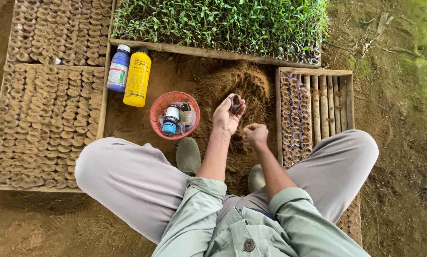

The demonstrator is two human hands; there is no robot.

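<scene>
The person sits on the bare earth floor (42, 223) with knees spread, both forearms reaching forward over a heap of loose brown soil (242, 85). The left hand (228, 115) is raised palm up, and its fingers (236, 101) curl narrowly around a small dark tube-shaped seedling pot (235, 102), pinching it at the tips. The pot sits over the soil heap, just at 12 o'clock of the palm. The right hand (256, 134) lies at 4 o'clock of the left one, near it but apart, closed into a loose fist; whether it holds soil inside I cannot tell.

At 9 o'clock of the left hand stands a round red plastic mesh basket (157, 118) holding 2 small bottles (178, 117), 1 with a blue cap and 1 of dark glass. At 10 o'clock of the basket, a tall yellow plastic bottle (137, 78) and a blue-violet bottle with a white cap (118, 69) lie side by side, touching.

At 3 o'clock of the hands, a slatted wooden crate (330, 102) is partly filled: rows of small pots (294, 119) occupy its left side, the rest showing bare slats. At 9 o'clock, a wide wooden tray packed with soil-filled pots (42, 119) stretches out. At 12 o'clock, a tray of dense green seedlings (223, 21) runs across the top.
</scene>
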